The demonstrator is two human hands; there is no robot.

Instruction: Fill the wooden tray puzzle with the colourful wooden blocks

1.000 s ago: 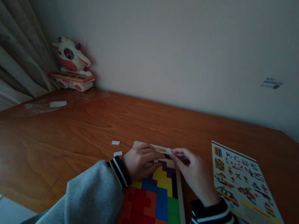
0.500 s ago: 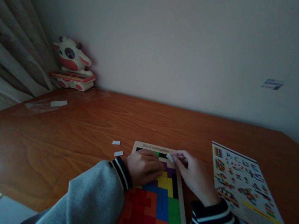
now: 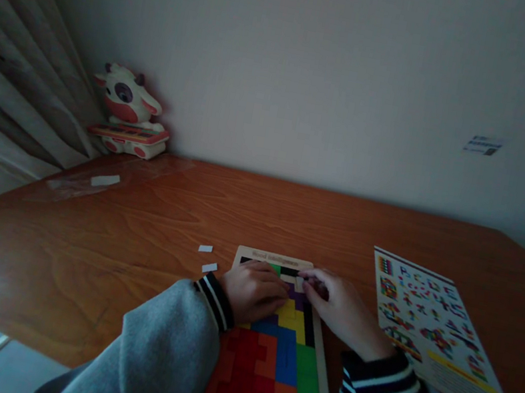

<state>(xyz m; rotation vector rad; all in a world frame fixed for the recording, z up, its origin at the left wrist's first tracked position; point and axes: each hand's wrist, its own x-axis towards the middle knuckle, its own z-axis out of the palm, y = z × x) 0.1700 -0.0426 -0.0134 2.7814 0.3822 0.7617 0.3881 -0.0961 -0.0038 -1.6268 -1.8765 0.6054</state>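
Observation:
A wooden puzzle board [image 3: 276, 258] lies on the table, filled with red, orange, blue, green, yellow, purple and black pieces. My left hand [image 3: 256, 291] rests over its upper left part; the fingers are close together, and what is under them is hidden. At the upper right edge of the board, my right hand [image 3: 332, 302] pinches a small white piece [image 3: 298, 284] between thumb and fingers, low over the top rows. Two more white pieces [image 3: 205, 249] [image 3: 209, 268] lie on the table left of the board.
A printed pattern sheet [image 3: 442, 330] lies right of the board. Far back left, a toy cow with a keyboard [image 3: 129, 112] stands by the curtain [image 3: 14, 78]. Near it, a white strip [image 3: 105, 180] lies on clear plastic on the table [image 3: 130, 254].
My right hand has turned slightly and brought the white piece lower and flatter over the board's top right. My left hand has stayed nearly still.

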